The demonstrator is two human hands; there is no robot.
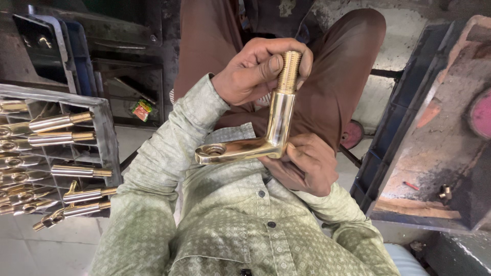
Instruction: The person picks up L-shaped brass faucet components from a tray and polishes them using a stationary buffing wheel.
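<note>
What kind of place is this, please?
Probably a small metal workshop: a polished L-shaped brass fitting in the person's hands, a grey crate of similar fittings, and a grimy workbench.

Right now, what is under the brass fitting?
Under the brass fitting: brown trousers and a green patterned shirt. The right hand covers what lies below its bend; the left hand wraps part of the threaded end.

A pale green, diamond-patterned, long-sleeved buttoned shirt [240, 225] with dark buttons; brown trousers [337, 66] lie beyond the shirt.
</note>
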